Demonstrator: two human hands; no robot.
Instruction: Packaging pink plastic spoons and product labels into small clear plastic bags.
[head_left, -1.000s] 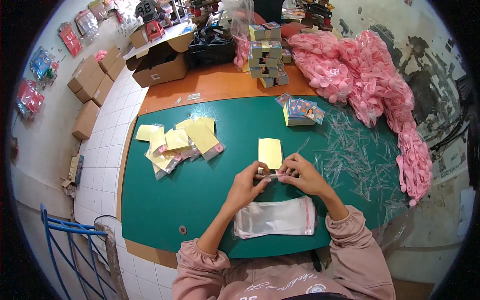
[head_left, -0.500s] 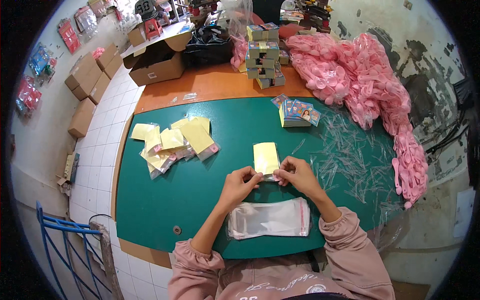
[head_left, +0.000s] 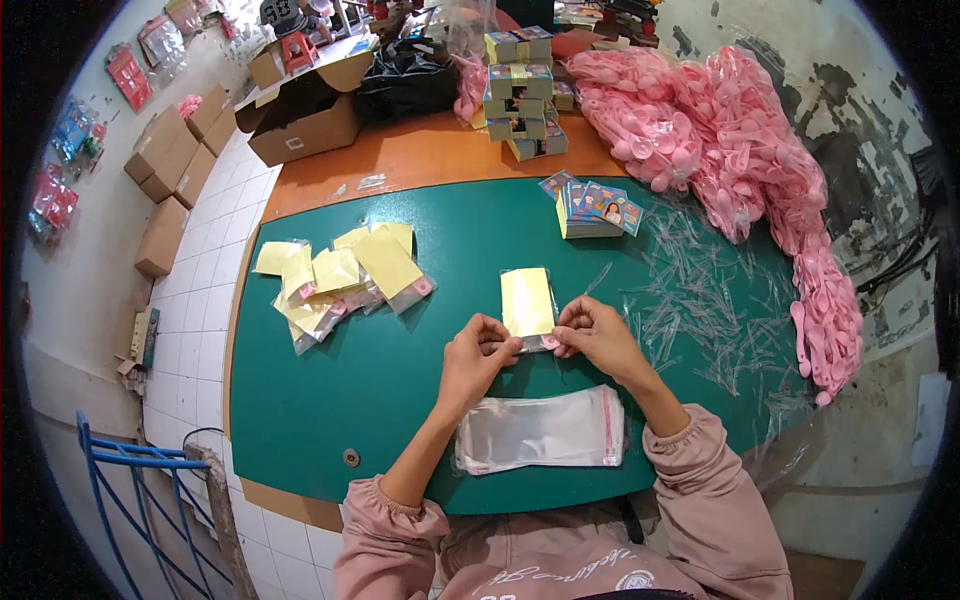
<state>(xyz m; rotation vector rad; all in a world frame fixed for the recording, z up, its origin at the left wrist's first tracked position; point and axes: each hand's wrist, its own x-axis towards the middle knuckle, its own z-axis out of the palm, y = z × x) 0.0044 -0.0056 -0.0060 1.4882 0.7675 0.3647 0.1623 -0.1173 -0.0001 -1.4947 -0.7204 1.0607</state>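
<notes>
A clear plastic packet with a yellow card [head_left: 526,302] in it lies upright before me on the green tabletop, a bit of pink plastic [head_left: 549,342] showing at its near end. My left hand [head_left: 478,355] pinches the packet's near left corner between thumb and fingers. At the near right corner, the closed fingertips of my right hand [head_left: 600,340] grip the edge beside the pink piece. Closer to me lies a stack of flat clear plastic bags [head_left: 540,432]. On the left is a loose pile of similar packets with yellow cards [head_left: 388,268].
A stack of printed cards [head_left: 592,212] stands beyond my right hand. Clear plastic strips [head_left: 700,290] are scattered on the right, beside heaped bags of pink spoons [head_left: 745,150]. Bundled cards [head_left: 520,85], a black bag [head_left: 408,80] and an open carton [head_left: 305,130] stand at the back.
The view has shifted slightly. My right fingertips have edged a little to the right at the packet's near end, and more of the pink piece shows. My left hand keeps its pinch.
</notes>
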